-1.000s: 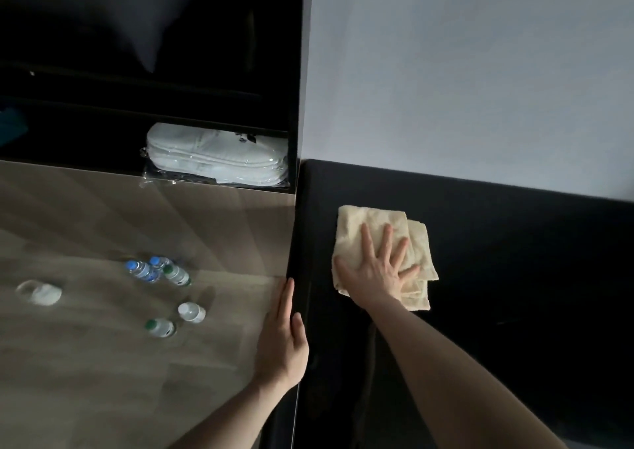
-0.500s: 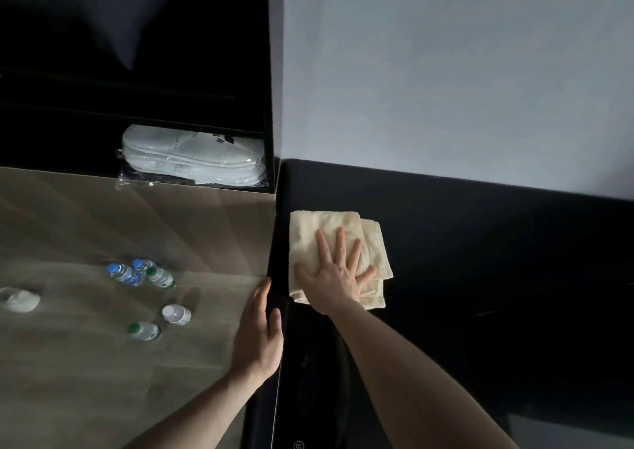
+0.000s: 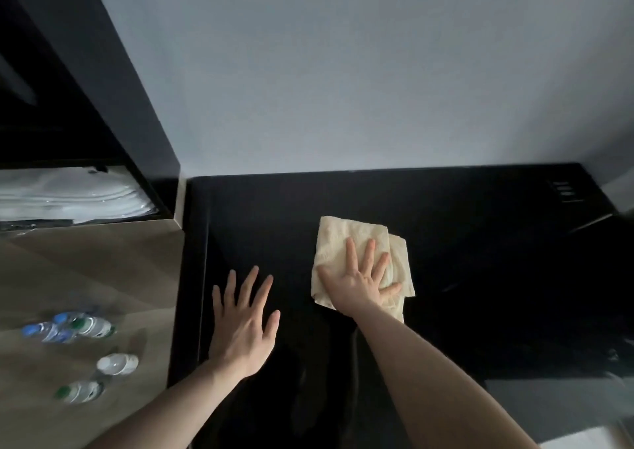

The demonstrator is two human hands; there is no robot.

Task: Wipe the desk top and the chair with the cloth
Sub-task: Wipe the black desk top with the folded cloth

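Head view, dim light, looking down over two bare forearms. Far to the outer side of the left hand (image 3: 244, 325), on pale wooden flooring (image 3: 85, 270): small water bottles (image 3: 68, 328) lying blurred, two with blue caps and one green-capped close together, a white-capped one (image 3: 117, 363) nearer, another green-capped one (image 3: 79, 391) nearest of all. Beyond those, further from the left hand and up toward the wall, a dark shelf unit (image 3: 85, 71) with white wrapped slippers (image 3: 72, 194) stacked in its low compartment. Left hand itself flat and released on the black desk top (image 3: 480, 277), fingers spread, palm down, gripping nothing, set just inside the desk's left edge. Across a bare strip of desk, well apart from it, the right hand (image 3: 360, 284) pressed palm down with fingers splayed on the folded cream cloth (image 3: 343, 239), not clenched, pinning rather than grasping. Cloth lying flat on the desk top, reaching past the fingertips toward the wall and peeking out beside the little finger and under the wrist. Beyond both hands, plain grey wall (image 3: 377, 71) meeting the desk's back edge. Far out past the right hand, at the desk's back corner, a small set of sockets or switches (image 3: 562, 191), too dark to make out. Chair not seen.
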